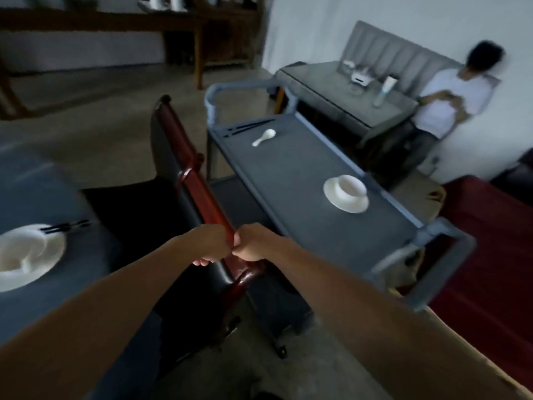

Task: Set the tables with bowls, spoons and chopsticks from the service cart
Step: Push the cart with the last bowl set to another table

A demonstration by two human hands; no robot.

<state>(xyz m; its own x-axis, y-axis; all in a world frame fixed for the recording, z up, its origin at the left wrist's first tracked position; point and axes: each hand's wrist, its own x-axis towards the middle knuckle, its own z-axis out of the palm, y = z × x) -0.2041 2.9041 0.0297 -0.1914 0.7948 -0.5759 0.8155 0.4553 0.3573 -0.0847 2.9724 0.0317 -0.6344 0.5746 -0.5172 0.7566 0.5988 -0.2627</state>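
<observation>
Both my hands grip the top rail of a red-brown wooden chair [190, 174] with a black back. My left hand [209, 245] and my right hand [253, 242] sit side by side, knuckles touching. To the right stands the grey service cart [291, 174]. On its top are a white bowl on a saucer [347, 193], a white spoon [264, 137] and black chopsticks [248, 127] at the far end. On the blue table [31, 186] at left lies a white plate with a bowl [27, 255] and black chopsticks [65, 226] across its rim.
A person in a white shirt [450, 102] sits at the back right beside a grey table [340, 88] with small items. A dark red cloth surface [490, 255] is at the right. Wooden furniture [199, 39] lines the back wall.
</observation>
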